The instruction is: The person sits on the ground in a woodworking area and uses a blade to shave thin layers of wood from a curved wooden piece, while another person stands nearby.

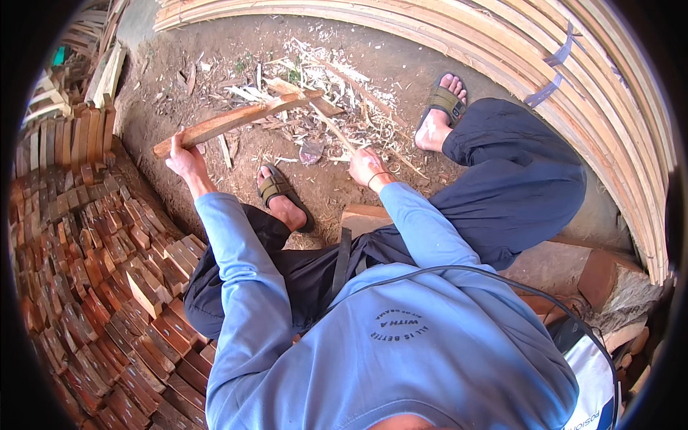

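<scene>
The floor is of brown earth (215, 50), dry-looking and uneven, and in its middle many pale wood shavings (383, 129) are scattered, with a small green tuft (294, 75) among them. Along the top and the right side, long pale planks (609, 122) lie in layers, and a bluish-grey strip (545, 93) crosses over some of them. The left side is filled by a big stack of short wooden pieces (93, 287), reddish and brown, in close rows. Above this stack stand some pale boards (107, 72), next to a grey surface (136, 25). At the lower right there is a reddish-brown block (596, 279). The light is bright and looks like daylight.
</scene>
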### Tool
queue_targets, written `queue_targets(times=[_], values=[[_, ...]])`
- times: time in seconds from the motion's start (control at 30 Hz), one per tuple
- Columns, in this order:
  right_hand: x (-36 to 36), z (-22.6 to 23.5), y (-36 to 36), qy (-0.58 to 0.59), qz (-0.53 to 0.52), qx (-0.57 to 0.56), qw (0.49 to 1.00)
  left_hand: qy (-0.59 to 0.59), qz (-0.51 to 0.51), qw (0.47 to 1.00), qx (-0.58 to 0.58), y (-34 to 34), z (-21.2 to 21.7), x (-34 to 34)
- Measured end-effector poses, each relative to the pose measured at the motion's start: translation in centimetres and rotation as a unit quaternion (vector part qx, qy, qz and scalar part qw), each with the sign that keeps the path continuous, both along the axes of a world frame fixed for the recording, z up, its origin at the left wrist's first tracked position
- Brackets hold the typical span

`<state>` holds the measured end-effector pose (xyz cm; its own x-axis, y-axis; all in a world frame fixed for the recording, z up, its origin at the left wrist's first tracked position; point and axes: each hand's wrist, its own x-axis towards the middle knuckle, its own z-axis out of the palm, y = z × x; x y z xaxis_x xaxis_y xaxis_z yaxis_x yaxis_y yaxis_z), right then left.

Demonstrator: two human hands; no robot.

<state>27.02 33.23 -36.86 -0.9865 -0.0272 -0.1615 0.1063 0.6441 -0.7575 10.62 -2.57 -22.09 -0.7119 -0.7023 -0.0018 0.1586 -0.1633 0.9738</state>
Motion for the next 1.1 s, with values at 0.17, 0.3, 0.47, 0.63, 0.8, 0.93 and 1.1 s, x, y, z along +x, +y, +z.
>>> queue_targets(times=[0.17,0.3,0.47,0.63,0.8,0.93,1.1], values=[[-2.6,6.5,-0.3,-0.052,-0.007,-0.03,0.998,-0.012,0.019,1.0,-0.017,0.0,-0.1,0.5],[-0.3,-1.4,-0.6,0.013,0.001,-0.034,0.999,-0.028,0.027,0.999,-0.012,1.6,1.2,-0.7],[-1.7,3.3,-1.0,-0.113,0.035,-0.02,0.993,-0.03,0.052,0.998,-0.021,0.2,0.2,0.2],[-0.6,1.1,-0.1,-0.078,0.053,0.045,0.995,-0.014,0.007,1.0,-0.017,0.5,0.4,0.0],[-2.0,6.3,-0.8,-0.087,-0.001,-0.044,0.995,-0.023,0.048,0.998,-0.018,-0.9,-0.8,0.9],[-0.9,1.4,-1.2,-0.017,-0.032,-0.03,0.999,-0.012,0.006,1.0,-0.007,-0.5,-0.2,0.4],[-0.5,1.3,-1.2,0.033,0.024,-0.014,0.999,-0.028,0.048,0.998,-0.019,-0.1,-0.1,0.7]])
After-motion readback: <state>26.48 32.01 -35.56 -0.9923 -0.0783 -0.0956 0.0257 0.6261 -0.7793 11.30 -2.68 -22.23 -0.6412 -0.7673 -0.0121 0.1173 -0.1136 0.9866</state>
